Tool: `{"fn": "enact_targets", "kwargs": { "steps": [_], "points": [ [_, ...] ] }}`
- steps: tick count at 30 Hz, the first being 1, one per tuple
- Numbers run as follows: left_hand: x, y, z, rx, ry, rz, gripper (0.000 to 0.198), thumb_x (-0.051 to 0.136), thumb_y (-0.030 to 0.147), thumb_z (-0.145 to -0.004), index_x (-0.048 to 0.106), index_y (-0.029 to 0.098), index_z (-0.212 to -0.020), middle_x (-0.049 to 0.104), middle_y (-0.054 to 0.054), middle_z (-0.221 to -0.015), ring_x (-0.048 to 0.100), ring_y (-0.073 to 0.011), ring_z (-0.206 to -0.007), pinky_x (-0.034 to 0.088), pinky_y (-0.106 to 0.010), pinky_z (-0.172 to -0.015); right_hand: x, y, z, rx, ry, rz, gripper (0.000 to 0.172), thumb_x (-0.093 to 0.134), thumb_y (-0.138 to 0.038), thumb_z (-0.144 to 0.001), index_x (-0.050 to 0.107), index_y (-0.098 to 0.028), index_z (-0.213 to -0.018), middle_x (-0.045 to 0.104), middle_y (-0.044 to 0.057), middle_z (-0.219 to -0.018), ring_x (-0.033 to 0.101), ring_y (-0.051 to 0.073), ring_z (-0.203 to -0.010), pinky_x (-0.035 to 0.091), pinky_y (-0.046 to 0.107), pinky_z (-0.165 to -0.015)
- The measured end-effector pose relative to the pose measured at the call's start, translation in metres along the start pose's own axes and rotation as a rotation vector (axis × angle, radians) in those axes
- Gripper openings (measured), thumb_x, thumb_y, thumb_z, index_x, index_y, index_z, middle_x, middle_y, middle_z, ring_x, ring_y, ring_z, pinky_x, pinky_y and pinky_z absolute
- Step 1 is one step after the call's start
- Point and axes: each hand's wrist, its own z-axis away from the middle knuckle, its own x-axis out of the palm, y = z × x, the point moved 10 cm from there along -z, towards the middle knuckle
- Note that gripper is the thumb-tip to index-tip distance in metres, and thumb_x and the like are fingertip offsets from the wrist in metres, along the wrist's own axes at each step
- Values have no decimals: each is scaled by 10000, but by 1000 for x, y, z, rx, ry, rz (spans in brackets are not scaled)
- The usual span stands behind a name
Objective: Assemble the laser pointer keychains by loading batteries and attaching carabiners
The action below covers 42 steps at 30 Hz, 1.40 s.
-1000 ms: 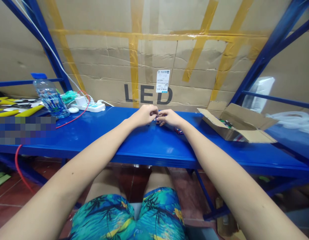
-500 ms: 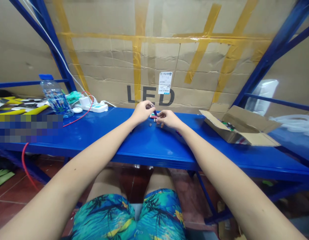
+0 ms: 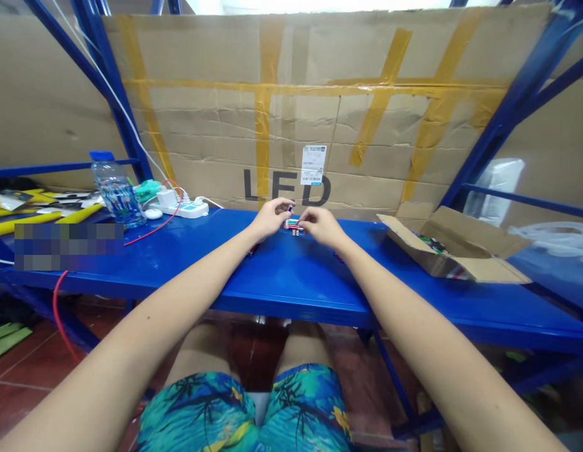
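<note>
On the blue table, between my hands, lies a small cluster of coloured rods (image 3: 291, 223), with shiny silver balls (image 3: 296, 233) at its near side. My left hand (image 3: 271, 217) is at the cluster's left, fingers bent together around a short purple rod (image 3: 290, 209) that stands above the cluster. To the right, my right hand (image 3: 322, 226) is closed in a pinch, fingertips at the cluster's right end. What sits between those fingertips is too small to make out. A few purple pieces (image 3: 338, 256) lie beside my right forearm.
An open cardboard box (image 3: 461, 251) with small coloured parts stands on the right of the blue table (image 3: 291, 282). On the left are a water bottle (image 3: 115, 191), a white power strip (image 3: 190, 208), a red cable (image 3: 162, 218) and yellow-handled tools (image 3: 79, 215). A large carton (image 3: 216, 144) backs the table.
The view has tilted upward. My hands have drawn slightly apart, showing more of the rod cluster. The dark rod that leaned between both hands is now at my left fingertips.
</note>
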Motion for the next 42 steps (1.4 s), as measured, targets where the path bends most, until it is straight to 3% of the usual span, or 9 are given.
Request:
{"fn": "enact_targets", "kwargs": {
  "steps": [2,5,10,15,24,30,39,42],
  "points": [
    [4,-2,-1,6,-36,-43,248,616,112,-816,638,128,-1062,668,-90,-958,626,-142,-743,534,-261,-590,-18,4,-2,15,91,-121,27,635,-187,-777,624,-172,-757,642,7,-653,562,142,-598,438,269,-597],
    [9,-2,-3,50,-75,-123,197,649,118,-788,651,126,-984,683,-80,-952,627,-135,-740,506,-253,-610,-27,9,-3,48,118,-209,89,650,-250,-761,649,-166,-792,626,5,-621,520,129,-515,424,272,-522],
    [18,9,1,190,-129,-236,156,672,151,-778,673,137,-933,697,-48,-896,640,-151,-812,508,-302,-788,-24,12,-2,68,103,-195,101,660,-257,-743,669,-162,-776,607,-3,-576,499,120,-464,403,268,-473],
    [20,11,6,206,-131,-331,169,659,216,-807,666,159,-966,688,-26,-854,617,-150,-761,482,-285,-735,-20,12,-1,66,45,-183,63,657,-217,-744,672,-157,-756,601,-10,-558,495,111,-435,408,264,-466],
    [25,30,14,287,-83,-494,127,586,251,-876,652,171,-949,707,-53,-954,632,-193,-898,475,-317,-821,-13,17,-2,74,-39,-213,69,657,-220,-763,650,-163,-725,640,5,-579,530,118,-454,448,262,-472],
    [30,29,10,274,-106,-762,323,411,237,-959,651,160,-757,688,-88,-831,620,-220,-849,451,-345,-794,-15,14,0,59,-35,-182,59,643,-188,-762,660,-149,-721,637,9,-564,527,116,-449,443,259,-468],
    [31,26,16,248,-149,-592,140,599,269,-866,679,159,-833,729,-52,-828,618,-180,-760,424,-291,-686,-10,14,4,98,-110,-224,132,724,-213,-768,654,-138,-685,629,23,-528,570,135,-466,466,265,-479],
    [33,26,17,246,-146,-524,134,575,258,-878,640,160,-815,703,-41,-771,612,-167,-716,423,-285,-662,-11,9,4,68,-130,-283,155,737,-214,-775,630,-144,-688,648,27,-554,600,135,-485,480,245,-464]
  ]
}}
